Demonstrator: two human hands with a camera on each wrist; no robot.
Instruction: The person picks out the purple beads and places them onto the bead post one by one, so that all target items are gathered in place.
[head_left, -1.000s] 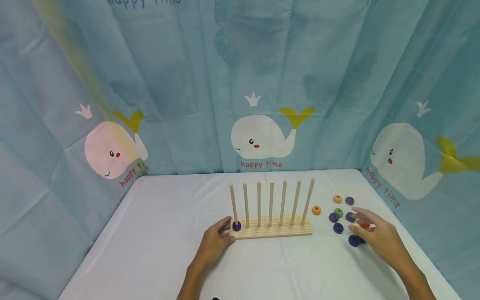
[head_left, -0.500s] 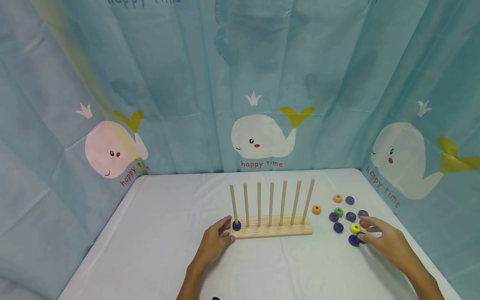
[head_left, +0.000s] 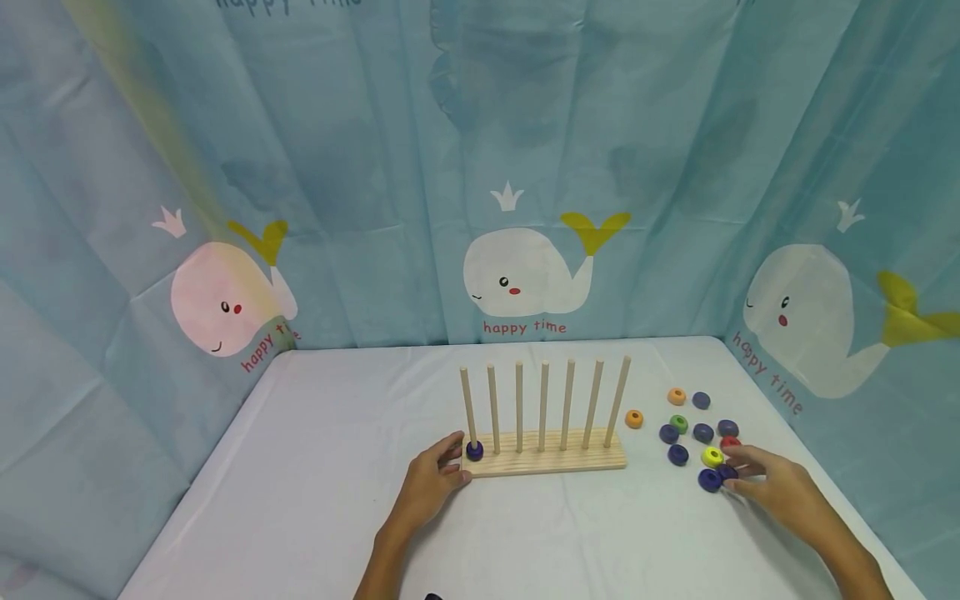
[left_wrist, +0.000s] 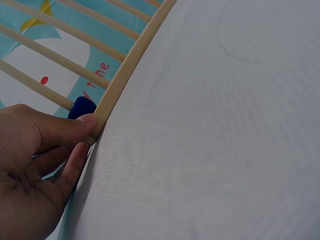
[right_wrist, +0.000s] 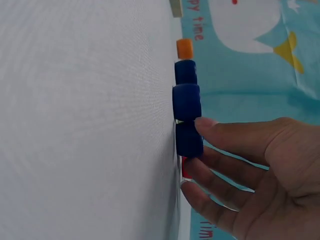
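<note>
Peg rack point(head_left: 543, 454) pinched by left hand point(head_left: 427, 483); right hand point(head_left: 780, 487) now down at a dark blue bead point(right_wrist: 189, 139).
Rack and left hand unchanged vs 1 s ago: thumb and fingers closed on the rack's left end, pegs upright. Right hand has dropped nearer the person, off the yellow bead point(head_left: 712, 457) and red bead point(head_left: 730, 444); purple bead point(head_left: 727, 428) now uncovered. Right grip part-closed, thumb one side of the dark blue bead, fingers the other; can't tell how firm. Bead's on the tablecloth point(head_left: 315, 483), right of the rack, just beside another blue bead point(head_left: 710, 480). Right wrist view shows thumb contact, unclear from head. Head alone shows all seven pegs and the green bead point(head_left: 678, 424).
</note>
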